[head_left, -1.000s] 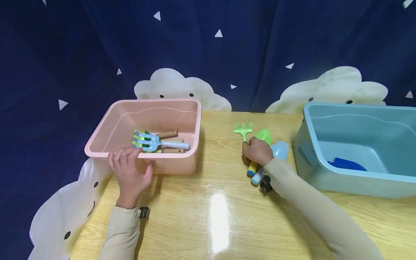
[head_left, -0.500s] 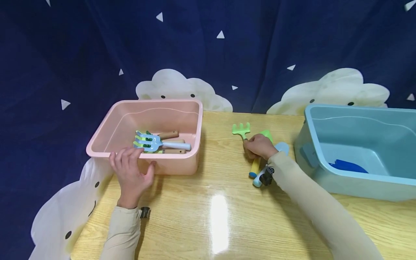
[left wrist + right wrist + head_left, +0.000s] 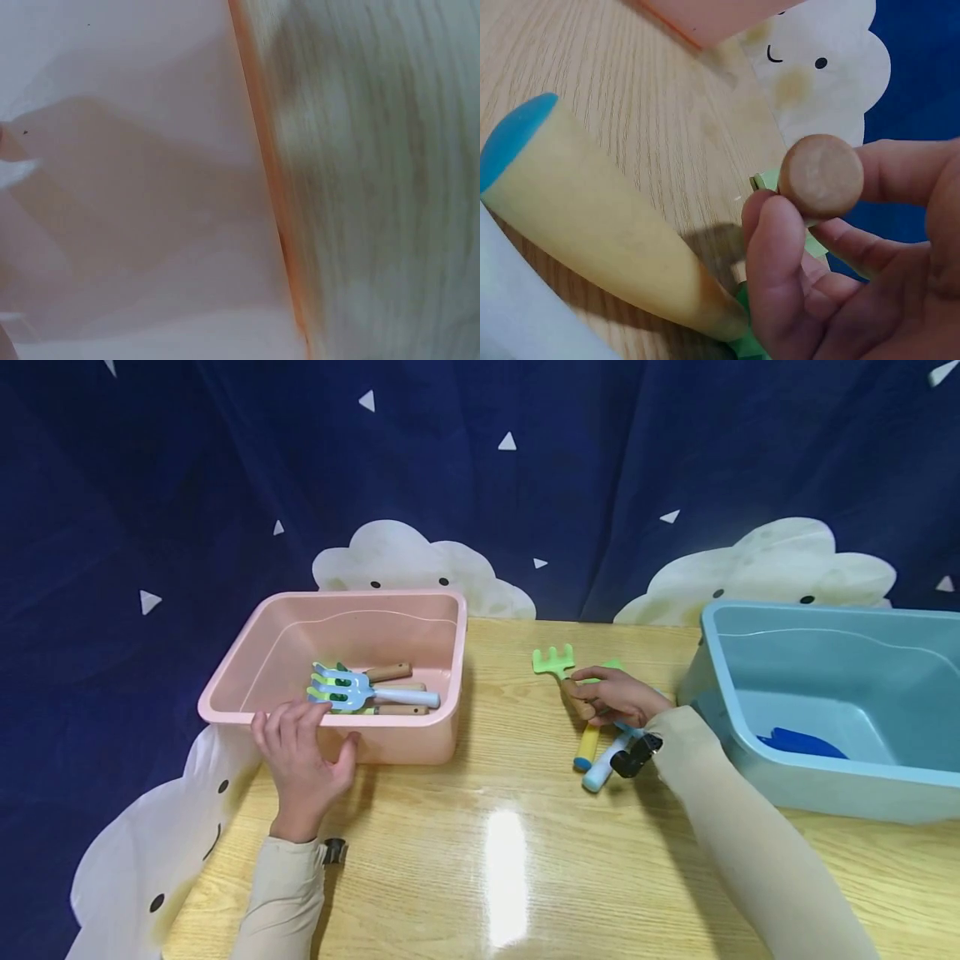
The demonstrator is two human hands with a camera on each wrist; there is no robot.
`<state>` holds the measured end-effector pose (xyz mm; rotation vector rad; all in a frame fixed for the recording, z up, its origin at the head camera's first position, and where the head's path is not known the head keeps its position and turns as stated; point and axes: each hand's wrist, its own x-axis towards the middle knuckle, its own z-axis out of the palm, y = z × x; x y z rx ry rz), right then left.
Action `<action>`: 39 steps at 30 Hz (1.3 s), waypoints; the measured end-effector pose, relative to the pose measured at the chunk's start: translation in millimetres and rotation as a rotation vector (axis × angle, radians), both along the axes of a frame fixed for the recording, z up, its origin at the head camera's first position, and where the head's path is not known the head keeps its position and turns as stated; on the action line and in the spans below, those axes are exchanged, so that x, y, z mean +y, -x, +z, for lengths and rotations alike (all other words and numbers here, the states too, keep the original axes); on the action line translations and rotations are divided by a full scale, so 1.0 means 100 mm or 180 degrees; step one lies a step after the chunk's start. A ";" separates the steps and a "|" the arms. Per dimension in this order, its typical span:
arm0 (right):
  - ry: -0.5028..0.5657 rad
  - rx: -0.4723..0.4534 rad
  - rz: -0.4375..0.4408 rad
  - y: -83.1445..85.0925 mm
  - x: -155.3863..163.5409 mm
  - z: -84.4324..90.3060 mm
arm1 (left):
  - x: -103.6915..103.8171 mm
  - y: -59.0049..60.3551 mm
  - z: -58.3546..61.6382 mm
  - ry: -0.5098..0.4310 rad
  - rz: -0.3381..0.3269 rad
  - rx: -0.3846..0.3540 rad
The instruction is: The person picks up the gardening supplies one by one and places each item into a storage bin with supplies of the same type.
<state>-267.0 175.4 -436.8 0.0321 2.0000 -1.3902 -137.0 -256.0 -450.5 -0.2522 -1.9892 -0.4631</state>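
— What has the right hand got?

— The green rake, pinched by the round wooden end of its handle; its tines sit just beyond the fingertips, low over the surface.

— How would it handle?

— Light and stiff, I'd judge — a small toy. The smooth handle could twist in a fingertip pinch; a grip nearer the head looks steadier.

— And the left hand?

— Curled over the near rim of the pink bin, gripping it. Two more tools lie under the right wrist: a yellow handle and a pale blue one.
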 end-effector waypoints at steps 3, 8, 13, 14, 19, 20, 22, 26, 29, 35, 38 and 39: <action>0.0101 -0.0042 -0.0064 -0.01 0.04 -0.02 | 0.01 0.00 0.00 -0.0002 -0.0006 0.0001; 0.0286 -0.0073 0.0003 -0.03 0.09 -0.05 | 0.01 -0.01 0.00 0.0010 -0.0004 -0.0027; 0.0433 -0.0101 0.0147 -0.04 0.13 -0.09 | 0.01 0.00 0.01 0.0021 -0.0004 -0.0033; 0.0454 -0.0109 0.0164 -0.04 0.13 -0.09 | 0.01 0.00 0.01 0.0023 -0.0008 -0.0028; 0.0514 -0.0054 0.0215 -0.04 0.14 -0.10 | 0.00 0.01 0.01 0.0017 -0.0040 -0.0037; 0.0529 -0.0053 0.0213 -0.04 0.14 -0.10 | 0.00 0.01 0.01 0.0013 -0.0045 -0.0038; 0.0541 -0.0041 0.0225 -0.04 0.13 -0.10 | 0.00 0.01 0.01 0.0005 -0.0045 -0.0031; 0.0505 -0.0041 0.0255 -0.05 0.11 -0.11 | -0.01 0.00 0.00 0.0005 -0.0041 -0.0011; 0.0489 -0.0023 0.0276 -0.05 0.12 -0.11 | -0.01 0.00 0.00 0.0008 -0.0056 -0.0014; 0.0460 0.0040 0.0361 -0.06 0.13 -0.10 | -0.01 0.00 0.01 0.0036 -0.0052 -0.0017; 0.0420 0.0071 0.0399 -0.06 0.13 -0.10 | -0.02 -0.02 0.01 0.0047 -0.0037 -0.0025; 0.0417 0.0075 0.0399 -0.06 0.12 -0.10 | -0.02 -0.02 0.01 0.0044 -0.0038 -0.0029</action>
